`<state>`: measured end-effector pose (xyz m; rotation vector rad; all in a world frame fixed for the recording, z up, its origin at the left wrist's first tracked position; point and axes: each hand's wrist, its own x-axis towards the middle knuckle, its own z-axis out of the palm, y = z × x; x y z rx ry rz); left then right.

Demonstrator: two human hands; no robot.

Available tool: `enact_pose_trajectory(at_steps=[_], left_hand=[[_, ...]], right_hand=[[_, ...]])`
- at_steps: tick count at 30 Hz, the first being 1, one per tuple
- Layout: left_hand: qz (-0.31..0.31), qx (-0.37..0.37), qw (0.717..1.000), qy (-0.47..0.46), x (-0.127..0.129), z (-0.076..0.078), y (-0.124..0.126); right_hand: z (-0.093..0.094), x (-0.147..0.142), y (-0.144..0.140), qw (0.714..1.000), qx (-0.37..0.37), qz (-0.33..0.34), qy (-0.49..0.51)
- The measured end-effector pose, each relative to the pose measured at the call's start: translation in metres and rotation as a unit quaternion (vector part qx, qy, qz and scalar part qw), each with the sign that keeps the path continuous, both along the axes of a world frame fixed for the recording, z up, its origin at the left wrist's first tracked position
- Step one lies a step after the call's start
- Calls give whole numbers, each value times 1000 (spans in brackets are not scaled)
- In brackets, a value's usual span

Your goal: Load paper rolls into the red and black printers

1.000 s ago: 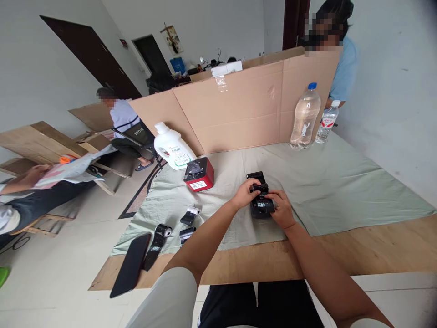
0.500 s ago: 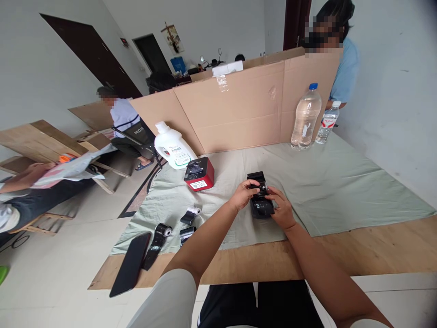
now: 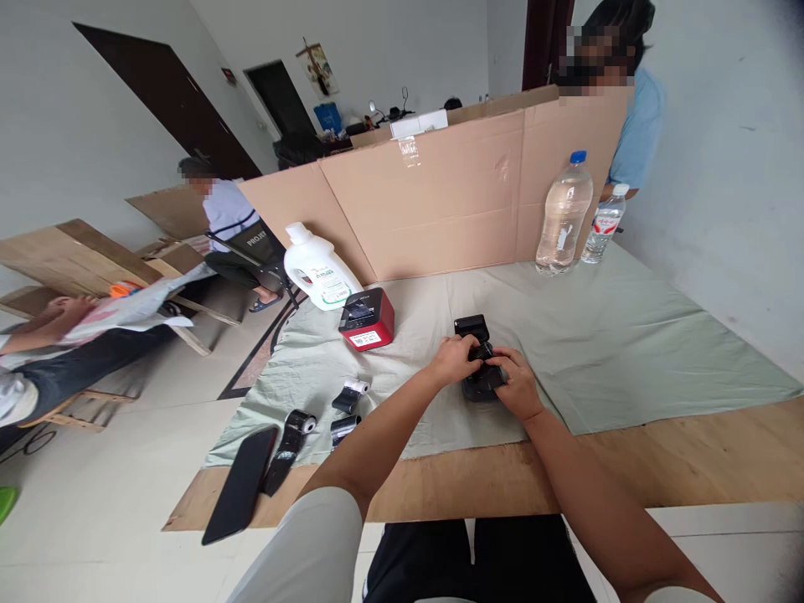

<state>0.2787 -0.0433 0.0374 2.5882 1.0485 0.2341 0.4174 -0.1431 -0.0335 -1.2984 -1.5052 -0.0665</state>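
Black printer (image 3: 481,368) sits on the green cloth (image 3: 628,352) near the table edge, and we have now closed both our left hand (image 3: 453,360) and right hand (image 3: 513,383) down over it. Earlier our fingers were higher, showing more of its body. Beyond, the red printer (image 3: 367,319) and bottle (image 3: 563,213) are unmoved.

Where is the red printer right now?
In the head view the red printer sits on the green cloth, left of both hands, just in front of the white jug and beyond the paper rolls.
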Motion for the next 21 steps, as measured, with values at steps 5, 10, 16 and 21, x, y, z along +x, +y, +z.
enact_pose_trajectory(at_steps=[5,10,16,21], left_hand=[[12,47,997,64,7,7,-6],[-15,59,991,121,13,14,-6],[23,21,996,86,14,10,-5],[22,5,1000,4,8,1,-4]], right_hand=[[0,0,-1,1000,-15,-6,-25],[1,-1,-2,998,-26,-4,-56],[1,0,-2,995,-34,12,-95],[6,-1,-4,994,-38,16,-99]])
